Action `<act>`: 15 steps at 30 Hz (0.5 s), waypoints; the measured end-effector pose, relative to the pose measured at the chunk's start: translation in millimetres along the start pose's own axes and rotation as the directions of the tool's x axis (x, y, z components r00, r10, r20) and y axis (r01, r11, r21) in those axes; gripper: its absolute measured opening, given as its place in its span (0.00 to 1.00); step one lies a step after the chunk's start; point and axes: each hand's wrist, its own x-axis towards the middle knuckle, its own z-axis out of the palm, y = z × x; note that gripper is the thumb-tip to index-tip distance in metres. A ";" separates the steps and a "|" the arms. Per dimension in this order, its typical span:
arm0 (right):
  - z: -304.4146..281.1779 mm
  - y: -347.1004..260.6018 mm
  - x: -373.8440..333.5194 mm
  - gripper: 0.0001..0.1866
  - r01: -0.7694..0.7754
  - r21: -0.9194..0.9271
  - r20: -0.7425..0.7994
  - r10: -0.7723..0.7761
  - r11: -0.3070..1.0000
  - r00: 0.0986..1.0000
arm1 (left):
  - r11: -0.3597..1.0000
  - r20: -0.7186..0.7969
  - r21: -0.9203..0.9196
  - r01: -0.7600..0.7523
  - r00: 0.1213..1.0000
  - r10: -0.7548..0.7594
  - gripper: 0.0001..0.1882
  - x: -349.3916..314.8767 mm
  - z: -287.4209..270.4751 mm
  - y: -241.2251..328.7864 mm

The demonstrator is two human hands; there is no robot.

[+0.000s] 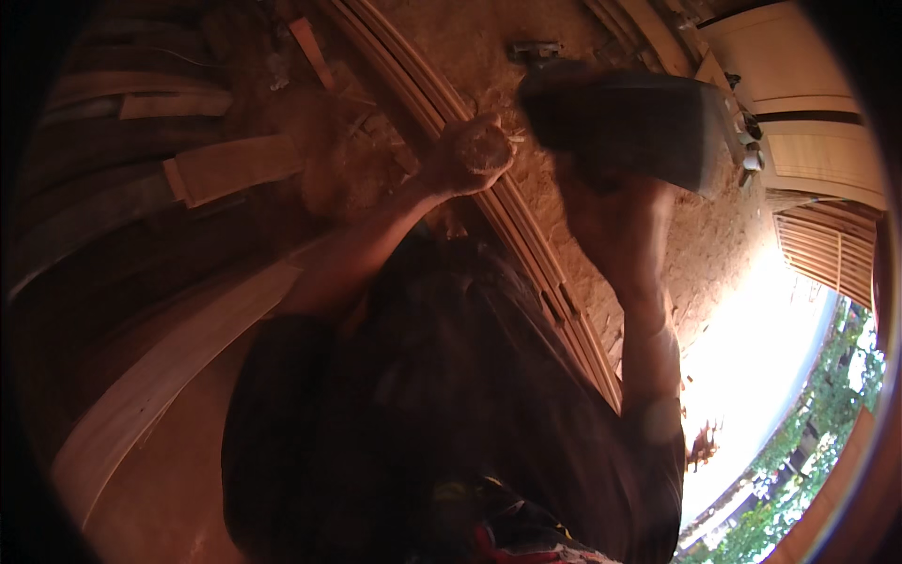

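My left hand [456,169] is closed in a fist around a stubby upright handle [485,150], seen end-on, with a rough round top. What lies below the fist is hidden. The fist is over long, narrow wooden strips [536,254] running diagonally between my legs. To the right, my right hand [620,221] is raised and grips a broad, dark, axe-like tool [625,122] with a paler right edge. Motion blurs the tool, so its exact kind is unclear.
Boards [235,169] and a long curved-looking plank [178,371] lie at the left. Shavings cover the brown floor [587,240]. A small metal tool [536,52] lies at the far side. Pale panels [799,66] stand at the right, near a bright opening.
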 end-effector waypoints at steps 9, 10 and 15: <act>44.9 47.7 -36.5 0.16 0.064 -0.263 0.342 0.031 0.963 0.939 | 0.955 -0.094 0.223 -0.195 0.971 0.221 0.27 -18.4 6.7 3.3; 37.8 50.2 -36.4 0.17 -0.015 -0.163 0.384 0.077 0.986 0.920 | 0.910 -0.089 0.334 -0.244 0.953 0.288 0.28 -17.9 5.9 7.1; -4.1 -11.5 -36.0 0.14 -0.239 0.130 -0.025 0.245 0.962 0.969 | 0.752 -0.040 0.351 -0.558 0.793 0.608 0.31 -7.2 1.4 -19.6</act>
